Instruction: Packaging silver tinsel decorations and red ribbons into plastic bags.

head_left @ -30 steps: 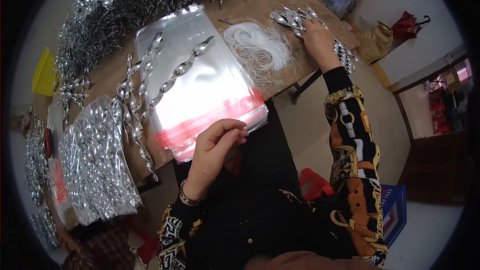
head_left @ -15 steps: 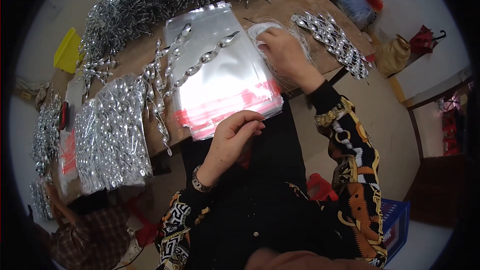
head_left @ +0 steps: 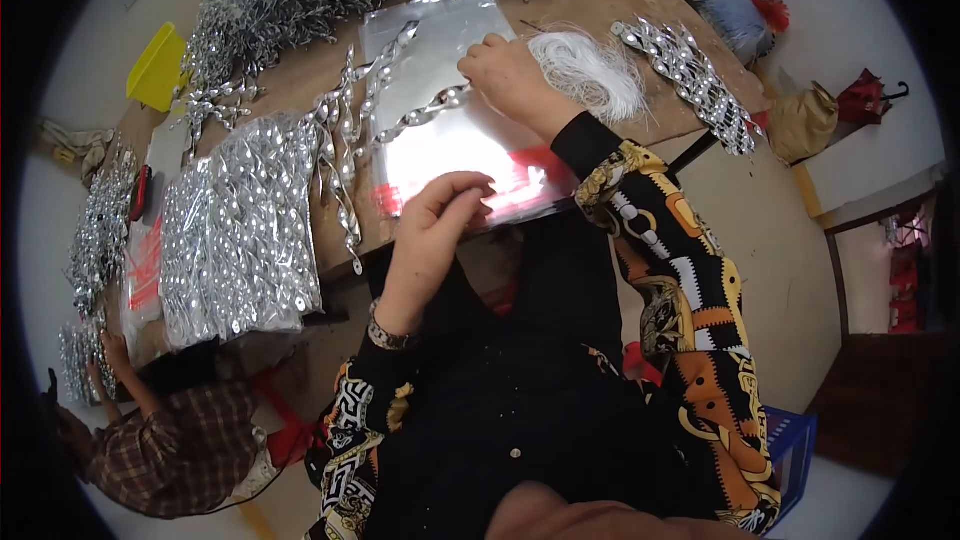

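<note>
Head view: right fingers (head_left: 480, 59), shifted leftward off the white cord (head_left: 592, 72), curl over a silver strip (head_left: 425, 111), now reachable, grip hidden; left fingers (head_left: 460, 182) loosely curled, seemingly empty.

- On my head feed, the right hand (head_left: 512, 80) is over a stack of clear bags (head_left: 445, 145) with red strips, fingers at the upper end of a twisted silver strand (head_left: 420, 116); I can't tell whether they pinch it.
- I see the left hand (head_left: 425, 250) beside the stack's red edge, thumb and fingers curled close together.
- Right of the stack on the worktop (head_left: 290, 83), I have white thread (head_left: 585, 70), then a silver bundle (head_left: 690, 80).
- To the left, I make out a filled bag (head_left: 240, 230) of silver twists.
- Lower left, I see a co-worker (head_left: 180, 445) in a checked shirt.
</note>
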`<state>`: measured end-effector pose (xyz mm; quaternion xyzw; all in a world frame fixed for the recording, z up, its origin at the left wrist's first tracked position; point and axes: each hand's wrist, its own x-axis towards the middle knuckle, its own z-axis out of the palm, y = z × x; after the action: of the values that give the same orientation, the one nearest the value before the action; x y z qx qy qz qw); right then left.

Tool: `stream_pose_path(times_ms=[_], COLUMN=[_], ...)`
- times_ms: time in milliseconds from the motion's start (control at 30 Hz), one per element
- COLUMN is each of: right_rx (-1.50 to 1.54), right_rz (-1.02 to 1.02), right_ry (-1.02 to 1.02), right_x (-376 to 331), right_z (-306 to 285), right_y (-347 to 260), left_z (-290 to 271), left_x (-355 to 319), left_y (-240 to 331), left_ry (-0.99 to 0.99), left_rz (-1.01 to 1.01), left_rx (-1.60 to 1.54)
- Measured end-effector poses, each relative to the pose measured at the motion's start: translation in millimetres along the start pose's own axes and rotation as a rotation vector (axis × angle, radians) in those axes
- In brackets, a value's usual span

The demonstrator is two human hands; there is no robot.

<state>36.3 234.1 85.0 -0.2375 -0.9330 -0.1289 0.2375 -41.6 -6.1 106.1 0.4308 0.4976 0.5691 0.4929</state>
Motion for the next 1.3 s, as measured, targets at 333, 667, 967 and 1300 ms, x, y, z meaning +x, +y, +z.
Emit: stream_pose_path(times_ms=[333, 667, 967, 1300], right_rx=[0.037, 0.076, -0.135, -0.109], right_rz=[-0.110, -0.080, -0.219, -0.235], right_ry=[0.031, -0.024, 0.138, 0.172], right_x=[-10, -14, 0, -19], right_z=[-73, -105, -117, -192], right_y=[-4, -10, -14, 5], left_z=[-27, -46, -70, -71], left_x=[8, 31, 42, 17], left_y=[8, -9, -16, -2], left_ry=[0.159, 0.250, 0.356, 0.410], left_rz=[0.135, 0.218, 0.181, 0.266], left_rx=[0.009, 0.035, -0.162, -0.224])
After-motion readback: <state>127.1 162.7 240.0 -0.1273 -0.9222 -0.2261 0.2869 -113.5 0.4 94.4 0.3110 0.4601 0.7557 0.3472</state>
